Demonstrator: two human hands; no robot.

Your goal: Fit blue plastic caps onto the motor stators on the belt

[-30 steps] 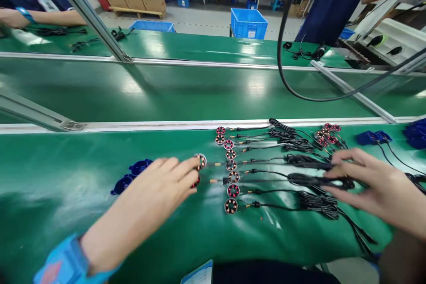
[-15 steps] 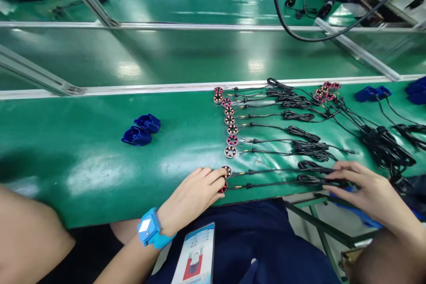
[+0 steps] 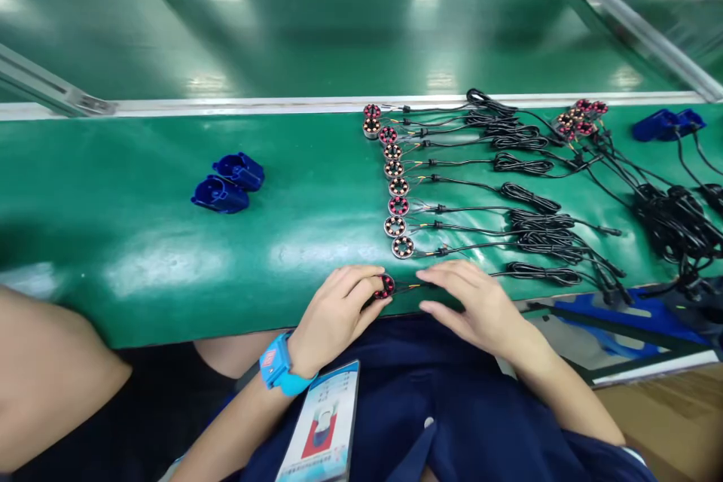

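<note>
My left hand (image 3: 344,305) pinches a motor stator with red windings (image 3: 385,286) at the table's near edge. Thin wires run from it to a black cable (image 3: 542,273) that ends in a coiled bundle. Over this cable's front part is my right hand (image 3: 471,305), thumb and fingers apart, holding nothing that I can see. Farther back, several more stators form a column, among them a copper-coloured one (image 3: 403,247) and a red one (image 3: 398,206). Their black cables stretch to the right in coiled bundles (image 3: 545,243).
Two blue plastic housings (image 3: 221,194) rest on the green table (image 3: 141,256) at left. At right lie a cluster of stators (image 3: 581,120), heaped black cables (image 3: 672,222) and more blue housings (image 3: 669,124). A metal rail (image 3: 254,107) runs along the back. Another person's arm (image 3: 45,369) is at lower left.
The copper-coloured stator near my left hand has moved back to the column with its cable. My right hand has come left from the coiled cables and opened. The view has tilted down.
</note>
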